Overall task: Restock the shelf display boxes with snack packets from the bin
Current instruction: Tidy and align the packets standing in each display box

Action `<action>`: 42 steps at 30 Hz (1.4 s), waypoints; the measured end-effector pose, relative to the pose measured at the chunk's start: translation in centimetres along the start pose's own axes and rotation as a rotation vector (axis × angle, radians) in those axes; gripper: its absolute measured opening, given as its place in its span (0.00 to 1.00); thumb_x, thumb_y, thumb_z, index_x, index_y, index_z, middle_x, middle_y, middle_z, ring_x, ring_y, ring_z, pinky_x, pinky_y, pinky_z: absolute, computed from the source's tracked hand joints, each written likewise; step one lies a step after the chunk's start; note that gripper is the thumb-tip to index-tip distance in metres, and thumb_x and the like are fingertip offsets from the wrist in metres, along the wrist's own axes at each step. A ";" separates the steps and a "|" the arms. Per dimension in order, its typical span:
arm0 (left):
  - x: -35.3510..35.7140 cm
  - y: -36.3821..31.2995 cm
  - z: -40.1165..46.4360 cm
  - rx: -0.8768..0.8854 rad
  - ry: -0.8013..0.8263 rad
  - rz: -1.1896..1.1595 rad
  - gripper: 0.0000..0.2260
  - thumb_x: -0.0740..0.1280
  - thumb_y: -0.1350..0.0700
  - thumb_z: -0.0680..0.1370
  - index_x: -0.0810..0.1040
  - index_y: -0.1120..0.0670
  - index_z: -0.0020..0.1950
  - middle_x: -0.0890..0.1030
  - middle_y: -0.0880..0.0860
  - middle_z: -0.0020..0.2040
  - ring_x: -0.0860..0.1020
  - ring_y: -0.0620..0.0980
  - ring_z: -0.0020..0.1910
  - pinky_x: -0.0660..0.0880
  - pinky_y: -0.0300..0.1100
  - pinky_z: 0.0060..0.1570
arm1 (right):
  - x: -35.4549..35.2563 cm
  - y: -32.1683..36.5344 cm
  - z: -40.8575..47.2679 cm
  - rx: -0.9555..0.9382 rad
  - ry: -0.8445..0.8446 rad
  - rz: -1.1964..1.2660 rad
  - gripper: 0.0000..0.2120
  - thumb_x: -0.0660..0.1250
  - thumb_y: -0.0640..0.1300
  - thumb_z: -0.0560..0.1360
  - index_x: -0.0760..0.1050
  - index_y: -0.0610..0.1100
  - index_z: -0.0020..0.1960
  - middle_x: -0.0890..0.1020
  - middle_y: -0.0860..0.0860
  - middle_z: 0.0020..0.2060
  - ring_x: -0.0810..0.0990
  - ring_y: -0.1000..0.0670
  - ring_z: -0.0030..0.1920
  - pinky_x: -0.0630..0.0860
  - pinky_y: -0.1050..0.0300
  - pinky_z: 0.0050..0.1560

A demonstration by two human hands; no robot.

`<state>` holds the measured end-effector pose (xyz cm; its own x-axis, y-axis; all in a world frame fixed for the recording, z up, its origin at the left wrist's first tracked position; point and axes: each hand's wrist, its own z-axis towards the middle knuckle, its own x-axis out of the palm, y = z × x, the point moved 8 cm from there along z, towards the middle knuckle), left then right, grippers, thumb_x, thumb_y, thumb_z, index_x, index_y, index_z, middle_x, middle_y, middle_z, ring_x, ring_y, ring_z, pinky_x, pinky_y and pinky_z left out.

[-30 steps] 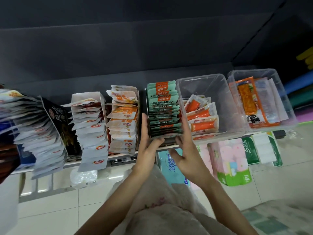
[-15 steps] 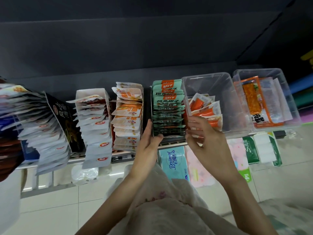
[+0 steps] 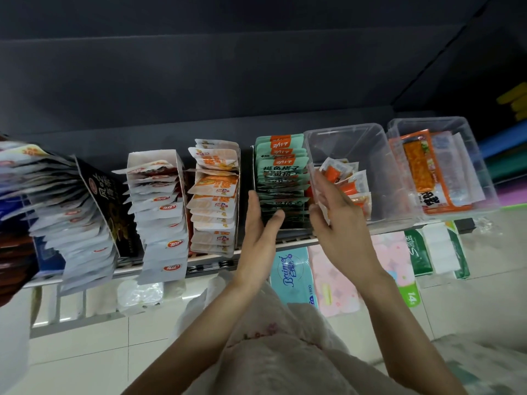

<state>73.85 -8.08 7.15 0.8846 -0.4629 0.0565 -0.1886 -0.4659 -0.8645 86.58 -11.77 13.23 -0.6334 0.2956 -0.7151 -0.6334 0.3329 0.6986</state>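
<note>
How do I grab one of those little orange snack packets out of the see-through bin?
Pinch the top edge of an orange packet and come from above. The packets stand leaning in the clear bin, flat and thin, with their upper seals poking up. The bin's walls block the sides.

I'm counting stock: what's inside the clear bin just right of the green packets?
The clear bin holds a few orange-and-white snack packets leaning at its near left side; its back half shows bare plastic. The right hand covers the frontmost packets, so an exact count isn't possible.
</note>
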 end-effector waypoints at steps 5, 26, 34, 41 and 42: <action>0.8 -1.6 1.4 0.072 0.016 -0.028 0.36 0.59 0.41 0.73 0.46 0.41 0.77 0.52 0.39 0.77 0.52 0.36 0.75 0.50 0.43 0.76 | 1.5 -1.0 1.4 0.064 0.112 0.076 0.27 0.60 0.34 0.78 0.59 0.45 0.75 0.71 0.50 0.69 0.71 0.52 0.67 0.65 0.66 0.65; 0.9 -4.8 4.9 0.129 -0.005 -0.175 0.27 0.55 0.54 0.83 0.46 0.46 0.78 0.58 0.47 0.77 0.59 0.45 0.74 0.56 0.50 0.74 | 1.8 -0.1 8.2 -0.034 0.265 -0.019 0.27 0.57 0.37 0.80 0.53 0.44 0.77 0.56 0.48 0.76 0.54 0.51 0.76 0.54 0.57 0.75; -0.1 -6.3 1.5 0.148 -0.016 -0.026 0.27 0.57 0.50 0.82 0.48 0.46 0.78 0.55 0.43 0.77 0.56 0.41 0.75 0.54 0.45 0.75 | -1.7 1.0 7.3 -0.111 0.114 0.075 0.24 0.59 0.41 0.80 0.60 0.47 0.75 0.61 0.50 0.74 0.58 0.55 0.73 0.55 0.64 0.71; -6.9 -8.7 -5.9 0.475 -0.072 0.398 0.13 0.63 0.52 0.77 0.76 0.48 0.62 0.83 0.41 0.52 0.78 0.39 0.55 0.74 0.35 0.56 | -3.3 2.9 3.3 -0.341 -0.005 0.028 0.15 0.61 0.35 0.77 0.76 0.43 0.62 0.75 0.49 0.63 0.75 0.54 0.57 0.72 0.56 0.62; -8.4 -8.9 -6.0 0.529 -0.149 0.524 0.12 0.63 0.51 0.77 0.77 0.49 0.59 0.83 0.40 0.49 0.79 0.39 0.52 0.75 0.36 0.53 | -2.7 3.4 2.8 -0.382 0.007 -0.003 0.14 0.61 0.36 0.77 0.76 0.43 0.62 0.75 0.49 0.63 0.75 0.53 0.57 0.72 0.55 0.62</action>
<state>65.53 -4.61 17.36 0.7911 -0.3995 -0.4632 -0.4035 0.2282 -0.8860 87.36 -8.87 17.49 -0.6334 0.2885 -0.7181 -0.7546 -0.0246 0.6557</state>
